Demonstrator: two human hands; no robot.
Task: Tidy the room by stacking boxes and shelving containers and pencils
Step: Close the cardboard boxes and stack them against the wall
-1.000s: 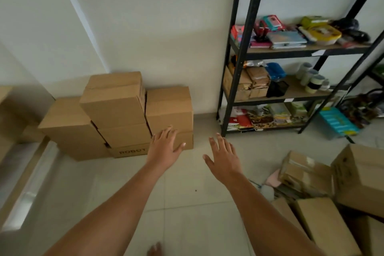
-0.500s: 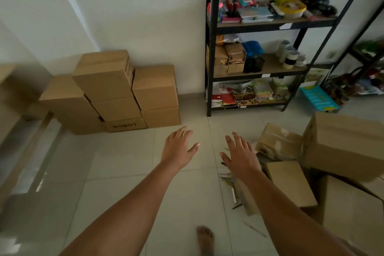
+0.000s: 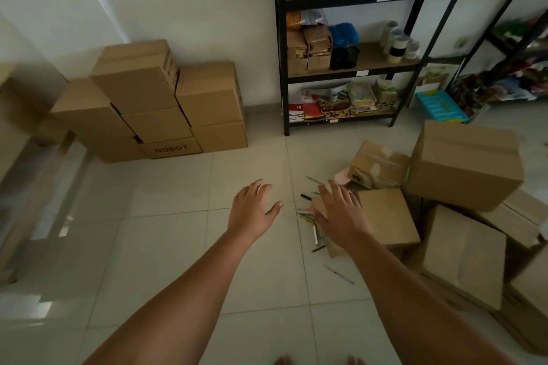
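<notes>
1. We are taking the black shelving unit (image 3: 350,38) as our landmark. It is standing against the white wall, and a second ago it was lying farther right in the view; the camera is now facing more to the right and lower.
2. We are seeing the stacked boxes (image 3: 154,104) to the left of the shelving unit, piled against the same wall, the lowest front one printed "ROBOT". They are sitting as they did in the earlier frames.
3. We are reaching both arms forward over the tiled floor (image 3: 166,246) in front of the shelving unit. The left hand (image 3: 252,210) is hovering with fingers straight and spread, holding nothing.
4. The right hand (image 3: 341,216) is likewise flat and splayed, gripping nothing. Earlier it was hanging over bare floor; now it is lying over the near edge of the small box (image 3: 385,216).
5. The loose boxes (image 3: 465,166) are lying jumbled in front of and to the right of the shelving unit, more of them showing than a second ago.
6. The pencils (image 3: 308,213) are lying scattered on the floor in front of the shelving unit, just left of the small box, partly under the right hand.
</notes>
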